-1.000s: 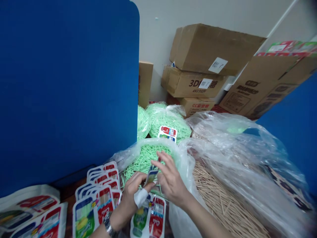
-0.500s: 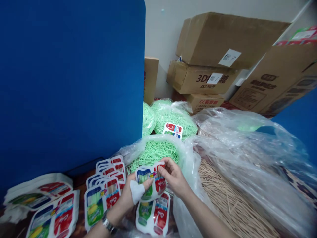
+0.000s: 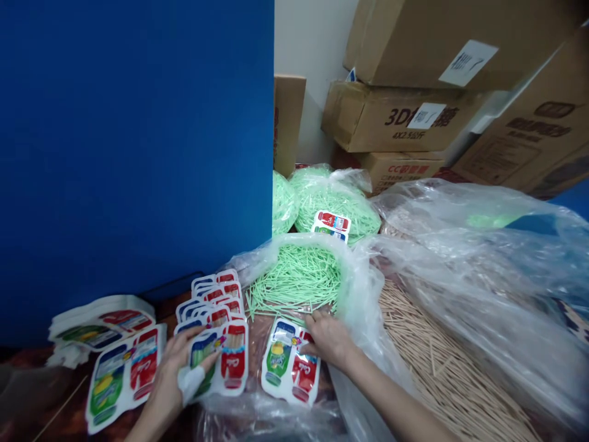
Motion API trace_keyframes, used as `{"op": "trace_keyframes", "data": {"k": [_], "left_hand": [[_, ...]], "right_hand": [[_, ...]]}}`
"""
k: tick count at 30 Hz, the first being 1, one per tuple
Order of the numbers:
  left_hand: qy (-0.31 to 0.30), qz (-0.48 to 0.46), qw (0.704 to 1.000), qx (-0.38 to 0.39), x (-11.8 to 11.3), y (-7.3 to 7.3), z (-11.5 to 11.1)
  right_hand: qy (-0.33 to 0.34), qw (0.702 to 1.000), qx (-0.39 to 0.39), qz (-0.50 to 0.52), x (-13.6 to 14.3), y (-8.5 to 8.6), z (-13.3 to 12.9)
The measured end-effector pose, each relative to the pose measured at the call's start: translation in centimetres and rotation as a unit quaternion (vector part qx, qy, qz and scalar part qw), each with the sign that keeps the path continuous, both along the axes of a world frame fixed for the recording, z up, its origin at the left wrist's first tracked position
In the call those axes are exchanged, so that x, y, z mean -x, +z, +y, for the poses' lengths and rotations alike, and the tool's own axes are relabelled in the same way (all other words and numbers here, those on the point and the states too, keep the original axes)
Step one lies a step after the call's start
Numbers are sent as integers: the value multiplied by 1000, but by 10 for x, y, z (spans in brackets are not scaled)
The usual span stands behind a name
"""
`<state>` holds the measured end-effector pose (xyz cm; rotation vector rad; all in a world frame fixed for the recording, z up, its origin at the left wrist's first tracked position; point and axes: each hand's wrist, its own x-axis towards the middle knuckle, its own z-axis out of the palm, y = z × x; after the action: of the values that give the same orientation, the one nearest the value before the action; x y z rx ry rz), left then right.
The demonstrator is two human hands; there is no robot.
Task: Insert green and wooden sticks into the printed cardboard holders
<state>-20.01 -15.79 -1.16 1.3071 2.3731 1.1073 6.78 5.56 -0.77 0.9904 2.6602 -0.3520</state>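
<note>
Looking down through the head view: left hand (image 3: 172,371) now lying low at the left, fingers spread flat and thumb pressing on a filled packet (image 3: 219,359) at the front of a row of packets (image 3: 212,301), no longer raised at centre as half a second ago. Carrying a white wrap on the thumb (image 3: 189,379). Right hand (image 3: 329,337) having dropped too, fingers spread, fingertips touching the upper right edge of a green-and-red packet (image 3: 289,367) lying flat on clear plastic. Packet held up between both hands half a second ago no longer being lifted; both hands now apart, each on its own packet.

Sitting just beyond the right hand: an open bag of green sticks (image 3: 299,279), mouth facing the hands. Behind it, two more bagged green bundles (image 3: 331,199), with a small packet (image 3: 330,224) resting against them. Lying to the right under loose clear plastic (image 3: 460,258): a bed of tan sticks (image 3: 427,362). Further left on the table (image 3: 41,399): another packet (image 3: 122,374) and a stack of flat packets (image 3: 99,322). Standing behind: a blue partition (image 3: 133,141) and cardboard boxes (image 3: 405,113), filling more of the view's top than before, the view having tilted down.
</note>
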Motion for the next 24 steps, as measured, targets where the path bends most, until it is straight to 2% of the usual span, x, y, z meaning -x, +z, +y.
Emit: {"op": "trace_keyframes", "data": {"k": [3,7,10,13,15,16,17,18,20,22,24], "left_hand": [[29,176,984,-20,20,-20,-1],[92,245,965,18,26,-35,4],[91,268,959,14,19,-29,8],[57,288,955,-46,4,-12,17],[-2,281,955,-97,-13,1,25],[-50,264,957,-113,-25,6,30],[-118,239,956,-120,-38,9,35],[-222,214,944,-114,-51,10,40],[-376,180,908,-51,-79,6,49],[-432,206,878,-7,-100,-4,56],[-445,215,869,28,-112,-17,60]], "right_hand": [[-17,1000,9,-9,1,1,1],[-32,999,6,-8,-1,2,1],[-44,999,18,-5,-3,0,2],[-54,997,46,3,-6,-3,4],[-51,997,58,7,-8,-3,5],[-49,997,59,10,-9,-3,5],[-44,997,57,17,-10,-2,5],[-35,998,54,26,-11,-1,5],[-7,998,40,42,-13,1,2],[11,999,21,37,-15,2,0],[-4,1000,1,14,-16,3,-2]]}}
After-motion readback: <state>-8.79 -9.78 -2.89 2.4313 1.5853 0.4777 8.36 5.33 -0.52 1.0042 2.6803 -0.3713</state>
